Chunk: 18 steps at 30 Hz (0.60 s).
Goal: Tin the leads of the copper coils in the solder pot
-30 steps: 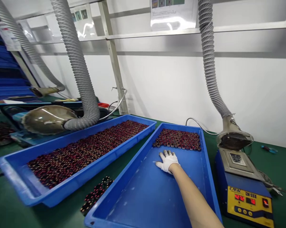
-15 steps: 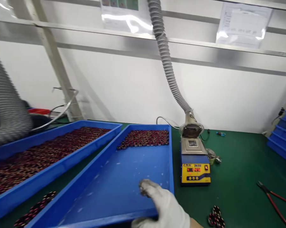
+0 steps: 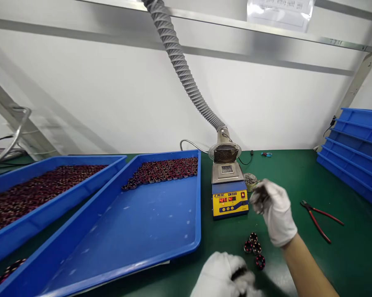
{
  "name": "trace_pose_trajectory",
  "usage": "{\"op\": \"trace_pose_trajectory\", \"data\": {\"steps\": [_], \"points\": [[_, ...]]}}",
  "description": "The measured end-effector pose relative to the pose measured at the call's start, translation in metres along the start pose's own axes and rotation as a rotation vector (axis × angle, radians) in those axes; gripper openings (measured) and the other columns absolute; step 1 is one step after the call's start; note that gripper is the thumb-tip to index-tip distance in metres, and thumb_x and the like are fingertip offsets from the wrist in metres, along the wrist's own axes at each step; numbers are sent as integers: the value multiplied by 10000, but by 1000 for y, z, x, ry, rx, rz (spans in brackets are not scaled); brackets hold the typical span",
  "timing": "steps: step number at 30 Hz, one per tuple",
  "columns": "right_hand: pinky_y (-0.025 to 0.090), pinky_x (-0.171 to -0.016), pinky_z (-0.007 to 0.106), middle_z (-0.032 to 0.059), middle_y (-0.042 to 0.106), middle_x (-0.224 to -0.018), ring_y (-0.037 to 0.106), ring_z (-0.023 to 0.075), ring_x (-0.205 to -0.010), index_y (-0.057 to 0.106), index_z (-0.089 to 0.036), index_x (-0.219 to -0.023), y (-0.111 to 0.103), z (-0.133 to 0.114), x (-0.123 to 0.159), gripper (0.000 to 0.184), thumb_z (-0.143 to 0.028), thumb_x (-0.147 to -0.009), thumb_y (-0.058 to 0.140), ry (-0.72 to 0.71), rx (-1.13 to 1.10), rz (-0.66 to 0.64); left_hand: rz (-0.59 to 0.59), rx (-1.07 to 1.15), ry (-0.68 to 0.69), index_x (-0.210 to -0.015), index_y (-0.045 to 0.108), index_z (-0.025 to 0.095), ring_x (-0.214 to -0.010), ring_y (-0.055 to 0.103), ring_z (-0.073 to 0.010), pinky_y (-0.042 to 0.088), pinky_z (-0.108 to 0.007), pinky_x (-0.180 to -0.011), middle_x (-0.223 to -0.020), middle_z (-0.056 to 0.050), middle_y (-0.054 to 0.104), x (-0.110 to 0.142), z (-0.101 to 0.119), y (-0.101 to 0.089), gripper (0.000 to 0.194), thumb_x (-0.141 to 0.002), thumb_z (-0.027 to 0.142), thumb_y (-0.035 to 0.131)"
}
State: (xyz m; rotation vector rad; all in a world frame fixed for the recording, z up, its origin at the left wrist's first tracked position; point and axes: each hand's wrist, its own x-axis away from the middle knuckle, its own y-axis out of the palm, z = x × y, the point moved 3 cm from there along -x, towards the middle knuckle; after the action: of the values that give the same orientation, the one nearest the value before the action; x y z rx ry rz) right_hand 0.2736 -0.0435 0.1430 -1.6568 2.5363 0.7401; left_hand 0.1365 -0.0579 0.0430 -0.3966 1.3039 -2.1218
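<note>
My left hand, in a white glove, is at the bottom edge with its fingers curled. Dark patches show between those fingers; I cannot tell whether they are a held part or stained glove. To the right of the soldering pot, my right hand is raised above the bench, also gloved. Its darkened fingertips are pinched together, and whatever they hold is too small to make out. Between the hands lie several small round black parts with pink and pale dots. The yellow-and-blue soldering pot shows a lit red display.
A blue tray holds rows of dotted round parts at its far end. Another blue tray on the left is filled with them. Red-handled cutters lie right. Blue trays are stacked beyond. A grey hose hangs over the pot.
The view has swung right. A gloved hand that was over the blue tray's front edge is no longer there. Both gloved hands now show right of the tray. The loose parts now lie more spread out.
</note>
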Motion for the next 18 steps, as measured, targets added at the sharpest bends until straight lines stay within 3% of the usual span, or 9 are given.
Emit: {"op": "trace_pose_trajectory", "data": {"steps": [2, 5, 8, 10, 12, 14, 15, 16, 18], "points": [[319, -320, 158, 1, 597, -489, 483, 69, -351, 616, -141, -655, 4, -22, -3, 312, -414, -779, 530, -124, -185, 80, 25, -72, -11, -885, 597, 198, -739, 560, -205, 442, -366, -691, -788, -35, 627, -8, -5, -6, 101, -805, 193, 535], [351, -348, 157, -3, 607, -509, 511, 69, -395, 639, -155, -675, 17, -38, 3, 279, -358, -809, 503, -187, -385, 56, 47, -177, 39, -1092, 518, 256, -949, 519, -265, 426, -411, -766, -1153, -77, 541, -23, -7, 4, 365, -769, 89, 507], [363, -353, 160, 1, 638, -573, 522, 69, -403, 653, -174, -758, 29, -39, 10, 226, -339, -810, 507, -154, -440, -91, 47, -276, 88, -1015, 574, 191, -947, 521, -343, 446, -475, -703, -1177, -145, 520, -37, -8, 20, 305, -728, 91, 548], [381, -364, 170, 14, 655, -618, 539, 82, -420, 654, -177, -816, 29, -39, 9, 203, -346, -787, 545, -135, -396, -174, 77, -324, 106, -887, 615, 146, -949, 527, -353, 458, -485, -695, -1106, -161, 565, -44, -11, 18, 176, -723, 101, 573], [424, -414, 189, 23, 661, -656, 564, 100, -473, 660, -175, -821, 23, -37, 4, 194, -345, -750, 597, -117, -322, -181, 159, -361, 96, -842, 613, 140, -1028, 489, -339, 447, -485, -759, -1118, -151, 560, -47, -13, -3, 132, -740, 81, 553], [474, -526, 209, 21, 665, -703, 593, 117, -579, 669, -179, -798, 15, -34, -3, 171, -327, -716, 642, -129, -217, -133, 354, -379, 91, -909, 583, 149, -1105, 428, -312, 421, -481, -817, -1165, -137, 526, -46, -11, -41, 187, -788, 60, 472], [485, -592, 214, 20, 669, -740, 602, 125, -644, 671, -184, -799, 12, -31, -7, 158, -314, -713, 649, -140, -152, -100, 488, -386, 101, -939, 560, 153, -1133, 392, -303, 409, -479, -835, -1178, -131, 508, -45, -7, -63, 208, -804, 56, 435], [486, -661, 218, 21, 671, -792, 604, 131, -714, 670, -190, -822, 12, -27, -11, 154, -304, -722, 644, -150, -88, -74, 745, -351, 214, -893, 560, 158, -1090, 424, -299, 431, -463, -804, -1110, -127, 540, -39, 0, -87, 171, -795, 69, 451], [470, -763, 238, 30, 665, -888, 595, 144, -816, 656, -200, -884, 19, -16, -15, 172, -299, -748, 621, -146, -37, -88, 1026, -358, 349, -907, 548, 188, -1051, 445, -292, 455, -444, -764, -1081, -113, 529, -31, 13, -121, 145, -796, 119, 487]]}}
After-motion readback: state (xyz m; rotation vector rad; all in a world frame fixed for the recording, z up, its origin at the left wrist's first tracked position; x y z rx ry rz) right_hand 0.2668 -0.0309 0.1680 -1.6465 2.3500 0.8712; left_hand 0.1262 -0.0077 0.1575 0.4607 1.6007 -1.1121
